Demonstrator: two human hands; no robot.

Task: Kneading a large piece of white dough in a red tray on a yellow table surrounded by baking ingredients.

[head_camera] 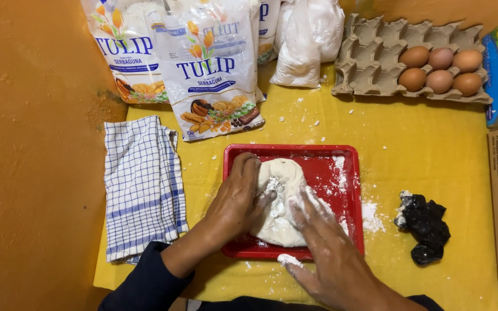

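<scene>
Both hands, left [238,198] and right [321,239], press flat, open-fingered on dough [280,198].

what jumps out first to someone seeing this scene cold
First, the red tray at the centre of the yellow cloth, where the left hand and the floury right hand press on a pale lump of dough. Behind it stand printed flour bags, with six brown eggs in a grey egg carton at the back right. A blue checked towel lies left of the tray.
</scene>
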